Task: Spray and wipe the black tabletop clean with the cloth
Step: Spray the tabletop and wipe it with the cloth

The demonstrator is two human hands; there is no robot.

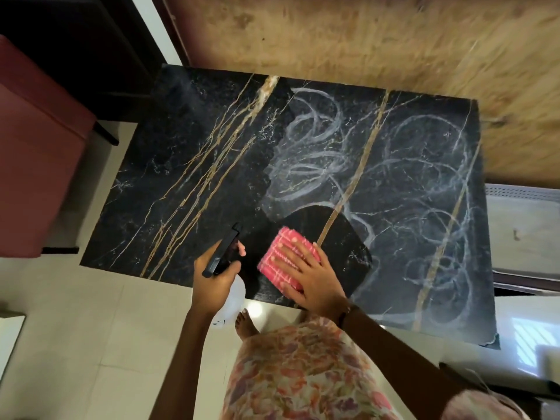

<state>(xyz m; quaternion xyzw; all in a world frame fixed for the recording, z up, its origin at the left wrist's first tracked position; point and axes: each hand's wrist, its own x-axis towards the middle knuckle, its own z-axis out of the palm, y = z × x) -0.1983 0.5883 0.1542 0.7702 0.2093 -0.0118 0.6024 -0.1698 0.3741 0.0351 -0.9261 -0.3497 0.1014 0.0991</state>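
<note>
The black marble-look tabletop (pixel 188 165) with gold veins fills the middle of the view. White chalky swirls cover its right half, and a dark wiped patch lies near the front edge. A folded pink checked cloth (pixel 280 254) rests on that patch, and my right hand (pixel 312 277) presses flat on it with fingers spread. My left hand (pixel 213 277) grips a spray bottle (pixel 222 256) with a black head and translucent white body, held over the table's front edge just left of the cloth, nozzle pointing away from me.
A dark red upholstered seat (pixel 36 165) stands left of the table. A wooden wall panel (pixel 363 40) runs behind it. A white slatted object (pixel 521 225) sits at the right. My bare foot (pixel 247 324) and floral dress are on the pale tiled floor (pixel 75 344).
</note>
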